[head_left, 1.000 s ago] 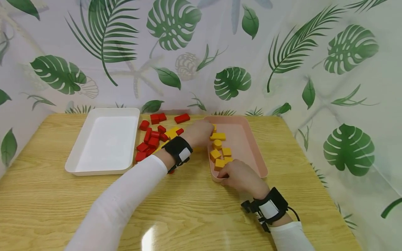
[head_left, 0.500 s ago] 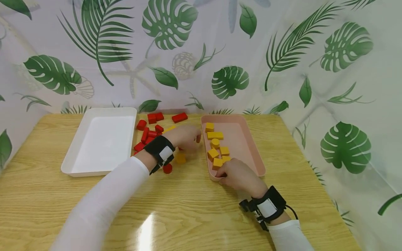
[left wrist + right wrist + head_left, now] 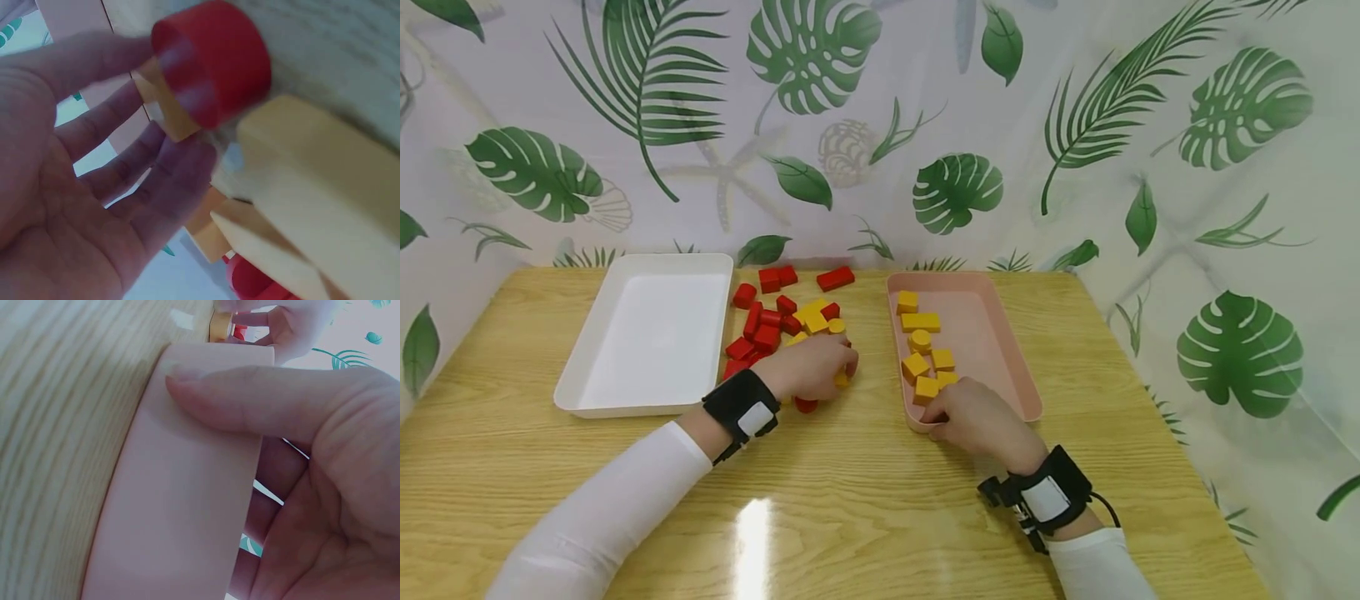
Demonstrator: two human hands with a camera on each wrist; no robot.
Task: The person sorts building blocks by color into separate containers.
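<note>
My left hand [image 3: 816,367] is low over the near side of a pile of toy blocks. In the left wrist view its fingers are spread and nearly straight, around a yellow block [image 3: 178,119]. A red cylinder [image 3: 234,59] partly hides that block and the thumb tip. My right hand [image 3: 981,421] grips the near wall of a pink tray [image 3: 1018,371]; in the right wrist view the thumb presses the outer face of the tray wall [image 3: 169,500], with the other fingers behind it. Several yellow blocks [image 3: 921,322] lie along the tray's left side.
A white tray [image 3: 651,333] stands at the left of the wooden table [image 3: 850,500]. Between the trays lie several red blocks [image 3: 767,337] mixed with yellow blocks [image 3: 815,318]. One long red block [image 3: 835,278] is near the leaf-patterned backdrop [image 3: 865,133].
My left hand has left the pink tray's far left corner, where a yellow block now lies, and moved left and nearer to the pile. My right hand stays on the tray wall.
</note>
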